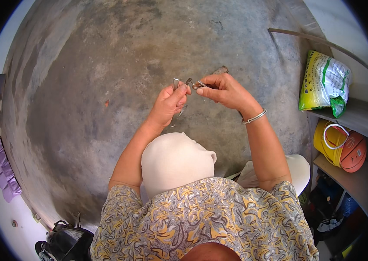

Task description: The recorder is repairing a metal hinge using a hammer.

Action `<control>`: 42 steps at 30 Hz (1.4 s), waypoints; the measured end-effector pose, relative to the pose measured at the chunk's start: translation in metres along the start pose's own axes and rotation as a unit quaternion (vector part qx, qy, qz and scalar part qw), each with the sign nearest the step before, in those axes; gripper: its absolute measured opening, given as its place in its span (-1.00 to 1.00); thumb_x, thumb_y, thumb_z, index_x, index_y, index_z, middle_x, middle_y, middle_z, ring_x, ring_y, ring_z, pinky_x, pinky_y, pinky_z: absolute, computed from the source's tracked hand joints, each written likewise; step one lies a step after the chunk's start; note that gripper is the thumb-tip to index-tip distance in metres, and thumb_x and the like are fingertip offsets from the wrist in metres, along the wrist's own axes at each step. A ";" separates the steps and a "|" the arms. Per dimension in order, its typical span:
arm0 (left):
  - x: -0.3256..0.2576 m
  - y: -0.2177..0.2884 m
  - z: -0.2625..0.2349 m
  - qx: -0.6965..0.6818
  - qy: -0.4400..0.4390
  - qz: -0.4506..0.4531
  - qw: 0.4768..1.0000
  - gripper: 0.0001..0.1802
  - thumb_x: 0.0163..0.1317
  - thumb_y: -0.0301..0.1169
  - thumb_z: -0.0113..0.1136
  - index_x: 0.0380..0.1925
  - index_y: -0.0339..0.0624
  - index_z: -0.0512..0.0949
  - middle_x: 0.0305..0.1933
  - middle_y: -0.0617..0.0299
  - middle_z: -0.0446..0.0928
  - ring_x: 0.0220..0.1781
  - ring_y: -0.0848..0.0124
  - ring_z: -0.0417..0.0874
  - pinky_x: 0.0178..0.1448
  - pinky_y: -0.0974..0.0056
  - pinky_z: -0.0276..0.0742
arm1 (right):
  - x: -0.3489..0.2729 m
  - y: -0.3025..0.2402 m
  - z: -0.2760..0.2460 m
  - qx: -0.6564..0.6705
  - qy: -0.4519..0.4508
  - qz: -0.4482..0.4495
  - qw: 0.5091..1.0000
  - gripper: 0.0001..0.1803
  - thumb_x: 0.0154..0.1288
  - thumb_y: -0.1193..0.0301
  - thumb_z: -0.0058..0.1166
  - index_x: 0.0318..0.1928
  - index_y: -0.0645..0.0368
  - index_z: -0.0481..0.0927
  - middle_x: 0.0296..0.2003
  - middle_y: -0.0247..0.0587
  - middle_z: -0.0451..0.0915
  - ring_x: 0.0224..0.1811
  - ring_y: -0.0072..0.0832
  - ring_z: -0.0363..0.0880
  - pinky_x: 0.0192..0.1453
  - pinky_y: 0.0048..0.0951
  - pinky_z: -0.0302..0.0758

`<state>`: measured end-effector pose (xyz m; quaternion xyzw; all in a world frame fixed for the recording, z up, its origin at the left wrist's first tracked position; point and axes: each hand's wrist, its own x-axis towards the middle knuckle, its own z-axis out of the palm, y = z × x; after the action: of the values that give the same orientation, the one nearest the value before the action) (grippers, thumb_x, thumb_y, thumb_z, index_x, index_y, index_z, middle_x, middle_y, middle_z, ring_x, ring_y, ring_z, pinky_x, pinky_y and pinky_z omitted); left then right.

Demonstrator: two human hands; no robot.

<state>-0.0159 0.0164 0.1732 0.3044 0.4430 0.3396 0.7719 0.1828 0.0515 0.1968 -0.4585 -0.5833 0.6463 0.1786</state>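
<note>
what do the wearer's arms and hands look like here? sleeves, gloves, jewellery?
Both forearms are bare, no gloves. Left hand carries nothing visible at the wrist. Right hand has a thin silver bangle at the wrist. Short sleeves end above the elbows: patterned fabric in grey, yellow and cream swirls.

Above the grey concrete floor [105, 65], the left hand [168, 104] and right hand [223, 90] meet, sharing small metal clips [183, 82]. To the right stands a shelf [358, 117]: a yellow-green plastic sack [323, 80] on top, an orange basketball [354, 152] 1 level below.
</note>
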 end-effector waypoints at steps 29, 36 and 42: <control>0.016 -0.009 0.004 0.505 0.189 0.247 0.805 -0.90 0.15 -0.40 0.10 -0.44 -0.19 0.52 -0.59 0.03 0.50 -0.55 0.07 0.54 -0.48 0.13 0.38 | -0.002 -0.013 0.021 -0.105 0.112 0.016 0.988 -0.71 0.16 0.36 0.09 -0.54 0.37 0.47 -0.77 -0.25 0.12 -0.69 -0.55 0.06 -0.60 -0.39 0.10; 0.016 -0.009 0.003 0.549 0.182 0.261 0.773 -0.89 0.16 -0.37 0.08 -0.44 -0.16 0.51 -0.57 0.01 0.51 -0.50 0.03 0.55 -0.45 0.12 0.41 | -0.003 -0.011 0.022 -0.088 0.116 0.038 0.989 -0.70 0.16 0.36 0.08 -0.55 0.38 0.46 -0.77 -0.24 0.15 -0.68 -0.55 0.06 -0.60 -0.39 0.11; 0.020 -0.012 -0.003 0.180 0.076 0.017 0.981 -0.72 0.29 -0.24 -0.01 -0.50 -0.18 0.46 -0.68 0.38 0.36 -0.73 0.51 0.28 -0.64 0.39 0.15 | -0.002 -0.002 0.005 -0.114 0.121 0.007 0.986 -0.75 0.22 0.33 0.08 -0.38 0.32 0.55 -0.68 -0.46 0.22 -0.60 -0.68 0.11 -0.57 -0.49 0.08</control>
<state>-0.0075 0.0257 0.1533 0.4192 0.5490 0.2890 0.6628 0.1789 0.0477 0.1990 -0.5545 -0.6239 0.5171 0.1897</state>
